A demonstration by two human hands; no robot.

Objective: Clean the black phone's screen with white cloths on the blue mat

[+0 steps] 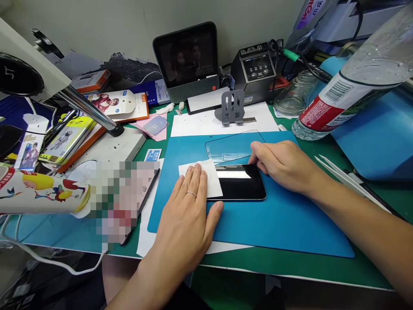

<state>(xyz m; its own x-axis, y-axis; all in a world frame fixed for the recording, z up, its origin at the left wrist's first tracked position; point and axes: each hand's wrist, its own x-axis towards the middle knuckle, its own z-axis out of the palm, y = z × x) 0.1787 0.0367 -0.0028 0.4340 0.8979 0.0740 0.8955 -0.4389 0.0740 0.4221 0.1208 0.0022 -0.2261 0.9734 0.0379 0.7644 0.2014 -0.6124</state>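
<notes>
A black smartphone [241, 185] lies screen up on the blue mat [258, 224]. My left hand [187, 211], with a ring on one finger, lies flat on a white wipe [213, 181] that covers the phone's left part. Its fingers are stretched out over the wipe. Close to the phone's far right corner is my right hand [279, 163], its fingers curled and closed; whatever they grip is hidden. Just behind the phone rests a clear, dark-edged glass screen protector [229, 146], its right end partly covered by my right hand.
A second phone [138, 198] lies left of the mat, partly blurred out. Behind stand a grey phone stand [232, 107], a smart display [187, 60] and a black device [254, 69]. On the right are a water bottle [338, 99] and white tweezers [348, 181]; a microscope arm [87, 107] is left.
</notes>
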